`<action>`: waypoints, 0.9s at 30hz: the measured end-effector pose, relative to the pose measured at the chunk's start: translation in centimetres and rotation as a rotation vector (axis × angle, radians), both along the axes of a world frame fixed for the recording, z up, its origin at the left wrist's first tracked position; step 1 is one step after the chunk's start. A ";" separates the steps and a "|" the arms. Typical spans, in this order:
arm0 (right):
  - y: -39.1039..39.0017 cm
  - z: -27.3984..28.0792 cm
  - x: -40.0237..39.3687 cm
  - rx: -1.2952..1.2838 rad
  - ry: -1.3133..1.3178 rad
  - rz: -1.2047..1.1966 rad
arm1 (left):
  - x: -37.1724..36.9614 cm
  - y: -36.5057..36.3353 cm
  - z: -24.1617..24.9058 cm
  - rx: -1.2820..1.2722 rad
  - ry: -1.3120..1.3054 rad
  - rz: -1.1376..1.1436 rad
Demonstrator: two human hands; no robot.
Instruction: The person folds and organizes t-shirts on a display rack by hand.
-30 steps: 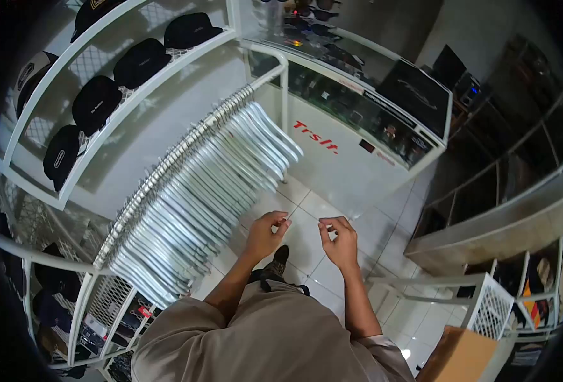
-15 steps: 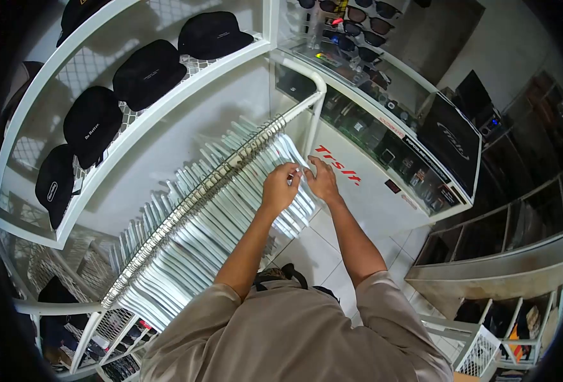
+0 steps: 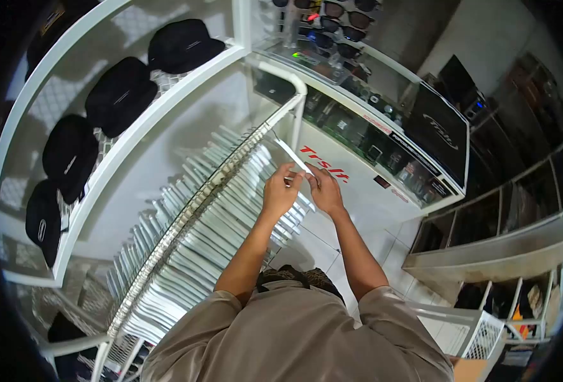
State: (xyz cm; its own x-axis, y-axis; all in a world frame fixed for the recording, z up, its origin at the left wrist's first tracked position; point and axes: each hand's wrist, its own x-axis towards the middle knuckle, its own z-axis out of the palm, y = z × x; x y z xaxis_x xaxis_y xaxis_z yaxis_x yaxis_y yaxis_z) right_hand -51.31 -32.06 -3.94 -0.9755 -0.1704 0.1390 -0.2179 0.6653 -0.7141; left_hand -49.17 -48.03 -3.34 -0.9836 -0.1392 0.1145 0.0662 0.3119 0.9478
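White hanger (image 3: 289, 153), one: pinched at lower end by fingertips of left hand (image 3: 281, 191) and right hand (image 3: 325, 192), both narrowed, close together. Other hangers (image 3: 199, 245): hung in row on rail (image 3: 300, 89), left of hands. Black caps (image 3: 121, 95): shelved farther left. Glass-topped counter (image 3: 370, 197), red-lettered: placed beyond hands, rightward. Sunglasses (image 3: 358, 19): displayed beyond hands.

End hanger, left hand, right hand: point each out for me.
End hanger (image 3: 289, 151): head view, on its sloping arm.
Left hand (image 3: 280, 193): head view, back of hand.
Right hand (image 3: 327, 193): head view, back of hand.
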 end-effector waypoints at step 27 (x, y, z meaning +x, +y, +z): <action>16.4 6.1 45.0 -0.397 -0.041 -0.865 | 21.2 19.4 6.4 -0.269 0.607 -0.927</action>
State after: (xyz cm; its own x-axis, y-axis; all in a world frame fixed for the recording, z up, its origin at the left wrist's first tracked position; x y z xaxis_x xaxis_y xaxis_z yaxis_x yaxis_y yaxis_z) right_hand -6.35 -15.68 2.19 -0.7471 0.6647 -0.0057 0.2667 0.2918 -0.9185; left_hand -28.00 -28.61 3.02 -0.4672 0.7128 0.5231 0.8017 0.0921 0.5906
